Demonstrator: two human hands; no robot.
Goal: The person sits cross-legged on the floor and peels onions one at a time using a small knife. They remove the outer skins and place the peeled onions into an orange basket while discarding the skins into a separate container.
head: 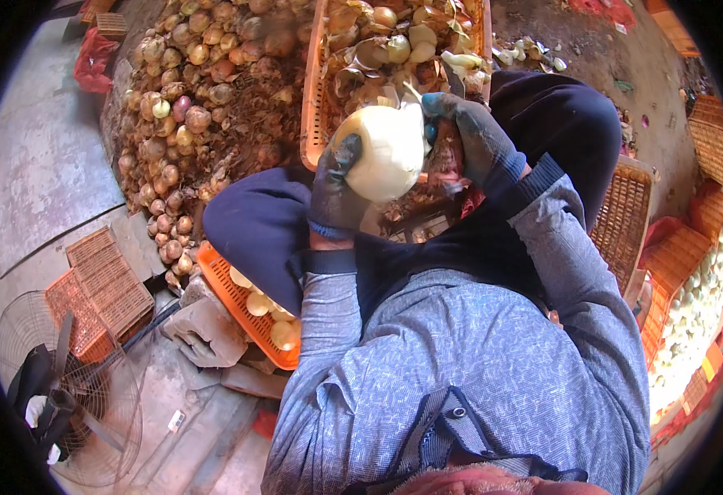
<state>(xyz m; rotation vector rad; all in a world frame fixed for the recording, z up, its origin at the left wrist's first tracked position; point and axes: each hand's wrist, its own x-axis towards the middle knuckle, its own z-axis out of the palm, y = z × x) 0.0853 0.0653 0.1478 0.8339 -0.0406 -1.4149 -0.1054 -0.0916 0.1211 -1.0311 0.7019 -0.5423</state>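
My left hand (337, 179), in a dark work glove, holds a large, pale peeled onion (386, 154) with the thumb on its near face. At the onion's right side is my gloved right hand (476, 133), its fingers closed around a knife whose dark blade (453, 79) points up and away. Thin strips of skin stick up between the fingers and the onion. Beyond both hands stands an orange plastic crate (315, 99) filled with onion skins and onions. Part of the knife's handle is hidden by my right hand.
Unpeeled onions (197, 55) lie heaped at the upper left. An orange basket (238, 309) of peeled onions sits by my left knee, beside a concrete block (207, 331). A wire-caged fan (67, 396) stands lower left. Stacked crates (677, 260) and many peeled onions (689, 322) are at the right.
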